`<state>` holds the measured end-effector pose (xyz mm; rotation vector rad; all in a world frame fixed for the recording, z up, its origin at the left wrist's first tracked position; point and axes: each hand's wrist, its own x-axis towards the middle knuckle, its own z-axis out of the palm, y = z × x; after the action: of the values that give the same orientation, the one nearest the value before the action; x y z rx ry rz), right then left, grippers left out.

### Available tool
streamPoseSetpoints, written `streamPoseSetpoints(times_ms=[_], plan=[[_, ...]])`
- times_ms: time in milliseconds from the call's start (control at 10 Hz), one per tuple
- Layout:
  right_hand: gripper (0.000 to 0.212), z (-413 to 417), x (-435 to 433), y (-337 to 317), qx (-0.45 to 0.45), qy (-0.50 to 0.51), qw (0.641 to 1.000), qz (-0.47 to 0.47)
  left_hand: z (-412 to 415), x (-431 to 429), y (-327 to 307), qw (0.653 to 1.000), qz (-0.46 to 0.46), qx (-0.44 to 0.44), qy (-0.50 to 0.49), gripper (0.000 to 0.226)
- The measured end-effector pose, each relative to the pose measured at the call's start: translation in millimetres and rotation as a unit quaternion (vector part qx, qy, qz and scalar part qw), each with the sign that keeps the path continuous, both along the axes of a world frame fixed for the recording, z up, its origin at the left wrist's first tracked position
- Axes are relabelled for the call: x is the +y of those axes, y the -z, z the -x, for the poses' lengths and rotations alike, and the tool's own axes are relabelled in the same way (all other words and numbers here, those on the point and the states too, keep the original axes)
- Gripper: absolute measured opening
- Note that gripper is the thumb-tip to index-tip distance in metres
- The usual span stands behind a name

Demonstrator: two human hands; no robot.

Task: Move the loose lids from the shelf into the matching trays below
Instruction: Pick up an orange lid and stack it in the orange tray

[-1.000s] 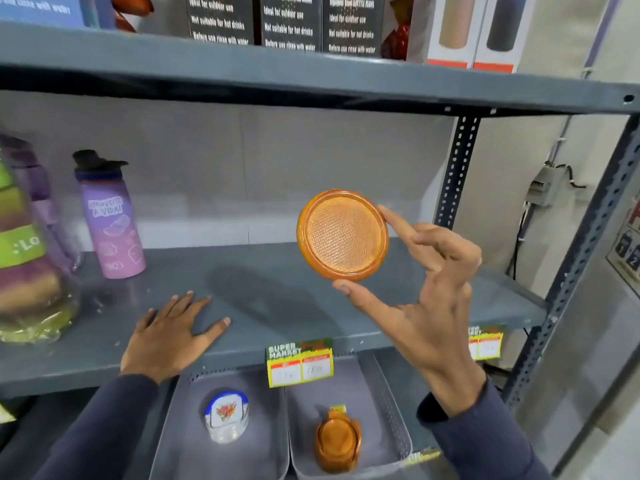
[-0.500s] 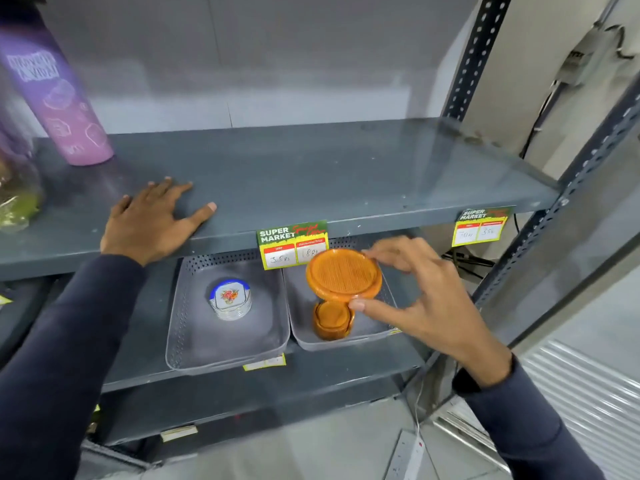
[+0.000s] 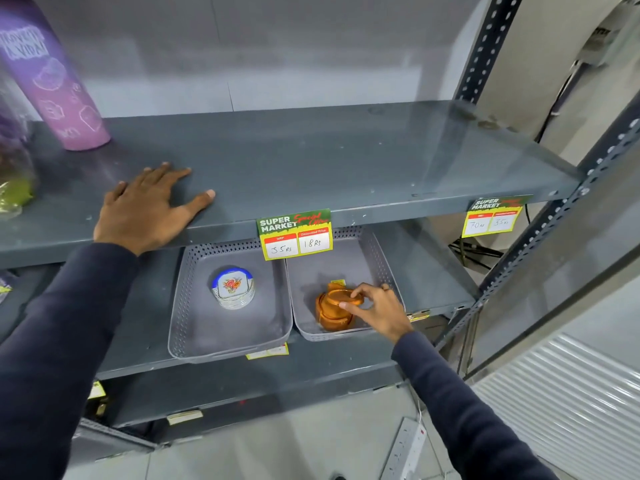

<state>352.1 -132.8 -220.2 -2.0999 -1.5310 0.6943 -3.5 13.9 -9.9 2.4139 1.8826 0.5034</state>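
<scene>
Two grey perforated trays sit side by side on the lower shelf. In the right tray [image 3: 379, 261] stands a stack of orange lids [image 3: 329, 317]. My right hand [image 3: 379, 311] holds one orange lid [image 3: 341, 297] by its edge on top of that stack. The left tray [image 3: 194, 327] holds a small stack of white lids with blue rims and a flower print [image 3: 232, 287]. My left hand [image 3: 149, 207] lies flat, fingers spread, on the grey upper shelf [image 3: 311, 168], holding nothing.
A purple water bottle [image 3: 52, 81] and a clear bottle [image 3: 14, 168] stand at the shelf's left end. Yellow price tags [image 3: 296, 233] hang from the shelf's front edge. A perforated upright [image 3: 485, 46] frames the right side. A power strip [image 3: 405, 452] lies on the floor.
My right hand has carried the orange lid from above the shelf down into the right tray, onto the orange stack. The view has tilted downward. My left hand has stayed on the shelf.
</scene>
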Motion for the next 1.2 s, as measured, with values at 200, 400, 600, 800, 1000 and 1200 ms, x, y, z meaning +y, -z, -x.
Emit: streamPoseSetpoints(times_ms=[200,400,600,800,1000,1200], plan=[[0.053,12.7,15.9,18.2,-0.087,0.005,0.996,0.026,-0.5,-0.1,0.3,1.000,0.002,-0.003,-0.002,0.085],[0.050,16.8,17.5,25.5,-0.162,-0.023,0.986,0.023,-0.1,-0.1,0.1,1.000,-0.002,-0.002,-0.003,0.081],[0.036,16.7,19.9,28.4,-0.185,-0.041,0.981,0.036,-1.6,-0.3,1.7,1.000,-0.006,0.001,-0.002,0.082],[0.037,26.4,34.1,24.1,-0.226,-0.071,0.970,0.052,3.8,-1.1,2.0,1.000,-0.010,-0.001,-0.016,0.083],[0.051,66.0,67.5,1.3,-0.185,-0.106,0.977,-0.016,-4.0,-1.2,0.6,1.000,0.000,0.005,-0.013,0.081],[0.075,137.2,115.7,-15.9,-0.125,-0.197,0.972,-0.010,-1.9,-1.2,1.0,1.000,0.002,0.001,-0.015,0.083]])
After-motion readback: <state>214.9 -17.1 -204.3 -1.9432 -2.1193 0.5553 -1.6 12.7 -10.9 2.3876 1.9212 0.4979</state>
